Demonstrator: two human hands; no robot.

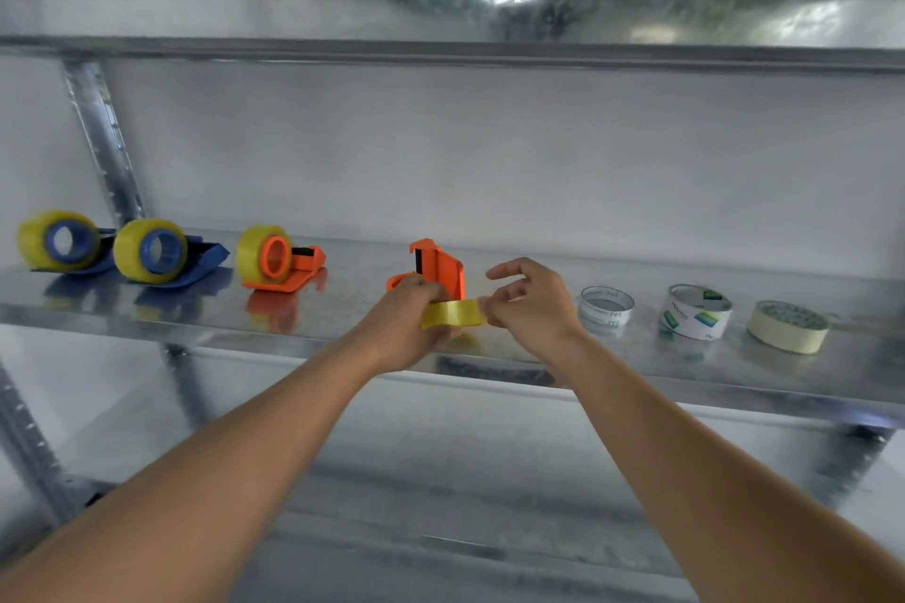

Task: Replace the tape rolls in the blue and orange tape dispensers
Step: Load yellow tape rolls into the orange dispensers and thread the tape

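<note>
Metal shelf (205, 309) fills the view, its right end cut off. On it, far left, two blue tape dispensers (68, 242) (161, 252) and an orange dispenser (281, 260), all loaded with yellow rolls. Centre stage, a second orange dispenser (438, 267) stands on end, its lower half hidden behind the left hand (406, 323), which curls around a yellow tape roll (453, 313) and covers most of it. The right hand (531, 296) pinches the roll's right edge, other fingers spread. Further right, two white cores (606, 306) (695, 311) and a masking tape roll (787, 326).
</note>
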